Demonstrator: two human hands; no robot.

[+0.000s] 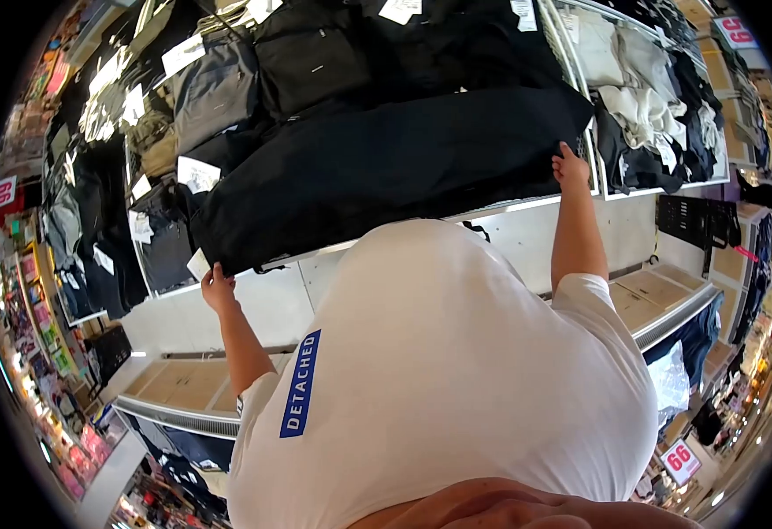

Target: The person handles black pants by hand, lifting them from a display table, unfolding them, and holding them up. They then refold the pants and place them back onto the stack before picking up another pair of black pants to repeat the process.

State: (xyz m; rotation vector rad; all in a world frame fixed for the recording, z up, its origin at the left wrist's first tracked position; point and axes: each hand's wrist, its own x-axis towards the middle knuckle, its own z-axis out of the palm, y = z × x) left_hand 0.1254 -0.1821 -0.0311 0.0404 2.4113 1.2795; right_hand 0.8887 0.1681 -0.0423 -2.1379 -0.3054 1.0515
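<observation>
A pair of black trousers (pixel 386 163) lies stretched lengthwise across the front of the display bin, over other folded clothes. My left hand (pixel 218 288) is closed on its lower left end, beside a small white tag (pixel 198 264). At the opposite end, my right hand (pixel 569 167) pinches the fabric near the bin's right corner. Both arms are spread wide. Folded black garments (pixel 311 66) and a grey garment (pixel 216 88) with white labels lie just behind the trousers.
White wire dividers (pixel 580 79) separate the bins. Pale and dark clothes (pixel 642 106) fill the right-hand bin; dark garments (pixel 108 212) fill the left one. A black basket (pixel 699 220) stands at right. Cardboard boxes (pixel 188 383) sit low at left. Price signs (pixel 681 460) stand around.
</observation>
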